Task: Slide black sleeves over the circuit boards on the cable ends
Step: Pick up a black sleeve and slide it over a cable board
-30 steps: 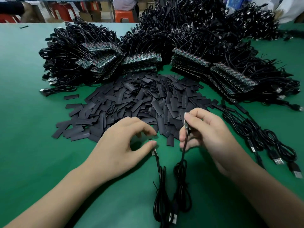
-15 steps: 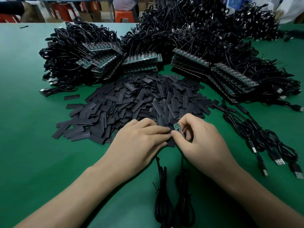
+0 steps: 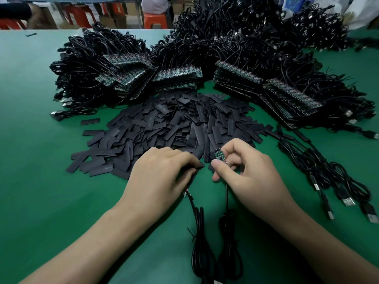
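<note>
Black sleeves [image 3: 174, 124] lie in a loose heap at the middle of the bench [image 3: 41, 160], and the heap looks barely used. Behind it, toward the far edge, bundles of cables [image 3: 256, 44] sit with their bare boards [image 3: 178, 75] stacked in rows, none of them covered.

The right hand [image 3: 248, 175] pinches one green circuit board [image 3: 219, 155] between thumb and forefinger, with the other fingers curled beneath. This board has no cover, and its cable [image 3: 226, 193] trails toward the near edge.

The left hand [image 3: 162, 177] has its fingers curled close together on a single sleeve [image 3: 200, 166] at the near rim of the heap. A second cable end [image 3: 187, 194] pokes out under its palm. I cannot tell whether that sleeve is already partly on it.

Near the right edge lies a small group of plugged cables [image 3: 346, 200], and some of their far ends seem to be wrapped in black. By my judgement only a handful are finished and nearly everything is left to do.
</note>
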